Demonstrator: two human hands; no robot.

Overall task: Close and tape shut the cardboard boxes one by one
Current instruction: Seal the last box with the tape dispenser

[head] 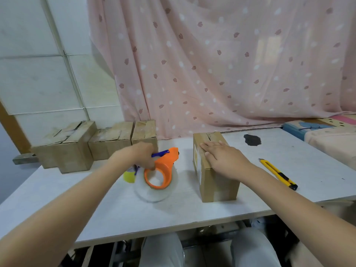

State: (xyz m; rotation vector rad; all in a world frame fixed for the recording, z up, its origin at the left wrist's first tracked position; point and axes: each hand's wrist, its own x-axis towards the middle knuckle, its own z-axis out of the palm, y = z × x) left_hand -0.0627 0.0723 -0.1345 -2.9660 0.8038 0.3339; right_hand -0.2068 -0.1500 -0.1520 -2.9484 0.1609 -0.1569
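Observation:
A small cardboard box (217, 182) stands on the white table (115, 209), right of centre, its top flaps down. My right hand (223, 158) lies flat on its top with straight fingers. Left of it, an orange tape dispenser (163, 170) with a clear tape roll (154, 193) rests on the table. My left hand (144, 155) grips its handle from above. Three taped cardboard boxes (67, 149) stand in a row at the back left.
A yellow utility knife (277, 173) lies on the table right of the box. A small yellow tape roll (129, 176) sits just left of the dispenser. A dark stain (252, 140) marks the far table. A pink curtain (212, 64) hangs behind.

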